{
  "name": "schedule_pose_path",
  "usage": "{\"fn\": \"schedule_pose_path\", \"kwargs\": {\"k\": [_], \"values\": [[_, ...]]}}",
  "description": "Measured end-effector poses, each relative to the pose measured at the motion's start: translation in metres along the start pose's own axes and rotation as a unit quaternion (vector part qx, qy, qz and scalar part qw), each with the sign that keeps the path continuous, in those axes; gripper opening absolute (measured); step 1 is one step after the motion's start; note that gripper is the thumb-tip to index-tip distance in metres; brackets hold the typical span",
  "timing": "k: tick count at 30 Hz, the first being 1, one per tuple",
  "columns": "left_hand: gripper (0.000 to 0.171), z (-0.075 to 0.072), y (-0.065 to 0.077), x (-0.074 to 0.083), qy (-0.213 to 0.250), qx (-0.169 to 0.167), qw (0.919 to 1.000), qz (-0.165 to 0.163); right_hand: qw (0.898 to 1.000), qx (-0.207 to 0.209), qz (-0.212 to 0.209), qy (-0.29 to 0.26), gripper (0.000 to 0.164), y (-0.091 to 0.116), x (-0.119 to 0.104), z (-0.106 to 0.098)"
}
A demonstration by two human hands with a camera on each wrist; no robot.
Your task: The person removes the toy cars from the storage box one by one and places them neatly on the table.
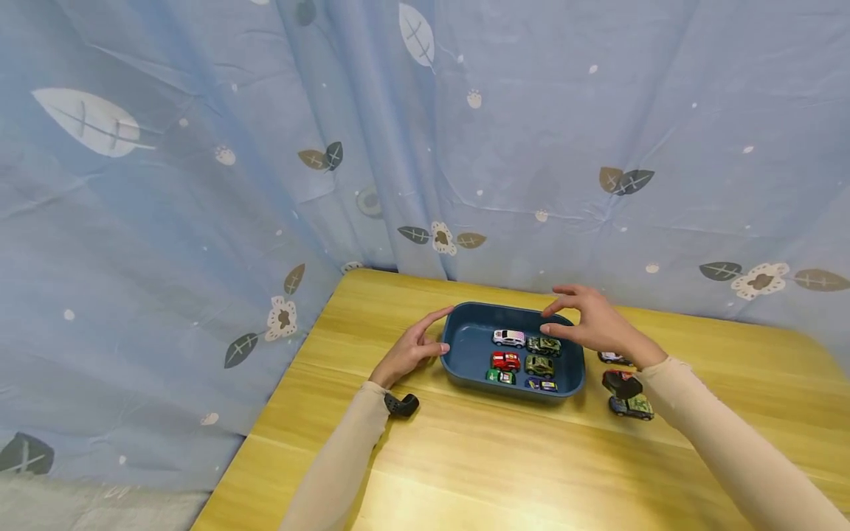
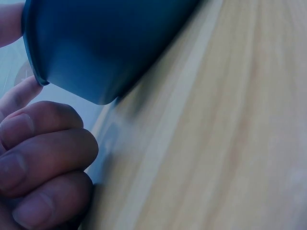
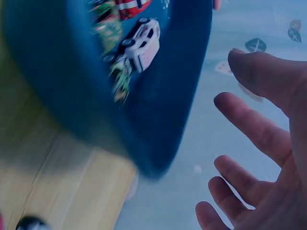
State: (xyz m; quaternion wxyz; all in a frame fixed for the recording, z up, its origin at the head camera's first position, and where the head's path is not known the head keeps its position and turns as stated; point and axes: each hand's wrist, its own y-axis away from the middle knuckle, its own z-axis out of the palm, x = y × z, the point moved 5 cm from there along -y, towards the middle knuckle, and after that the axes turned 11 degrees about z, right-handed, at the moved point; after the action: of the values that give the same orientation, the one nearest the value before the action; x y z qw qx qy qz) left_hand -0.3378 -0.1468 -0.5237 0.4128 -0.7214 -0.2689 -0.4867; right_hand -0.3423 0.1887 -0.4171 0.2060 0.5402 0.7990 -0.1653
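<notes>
My left hand (image 1: 415, 350) holds the left end of a dark blue tub (image 1: 461, 361), thumb and index finger at its rim, with the other fingers curled below in the left wrist view. Several toy cars stand inside in two columns: a white-and-pink car (image 1: 509, 338), a red car (image 1: 506, 361) and a green-and-white car (image 1: 501, 377), beside two camouflage ones and a purple-and-yellow car (image 1: 541, 384). Over the tub's far right corner my right hand (image 1: 587, 321) hovers with spread fingers. Nothing lies between those fingers in the right wrist view.
Right of the tub, a white toy car (image 1: 615, 358), a partly covered red one and a camouflage car (image 1: 631, 407) stand on the wooden table (image 1: 465, 457). Black wrist devices hang at both cuffs. A blue patterned curtain (image 1: 531, 147) hangs along the table's back and left.
</notes>
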Motion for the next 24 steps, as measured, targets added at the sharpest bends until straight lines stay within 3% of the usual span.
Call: {"fn": "schedule_pose_path", "kwargs": {"k": [9, 15, 24], "values": [[0.071, 0.0, 0.0, -0.001, 0.006, -0.003, 1.0, -0.003, 0.998, -0.059, -0.014, 0.022, 0.029, -0.034, -0.017, 0.03], [0.072, 0.0, 0.001, -0.001, 0.005, 0.002, 1.0, -0.006, 0.995, -0.069, -0.03, 0.072, 0.029, -0.046, -0.025, 0.051], [0.072, -0.001, 0.0, 0.001, -0.001, 0.001, 1.0, -0.008, 0.992, -0.064, -0.033, 0.103, 0.025, -0.053, -0.023, 0.071]]}}
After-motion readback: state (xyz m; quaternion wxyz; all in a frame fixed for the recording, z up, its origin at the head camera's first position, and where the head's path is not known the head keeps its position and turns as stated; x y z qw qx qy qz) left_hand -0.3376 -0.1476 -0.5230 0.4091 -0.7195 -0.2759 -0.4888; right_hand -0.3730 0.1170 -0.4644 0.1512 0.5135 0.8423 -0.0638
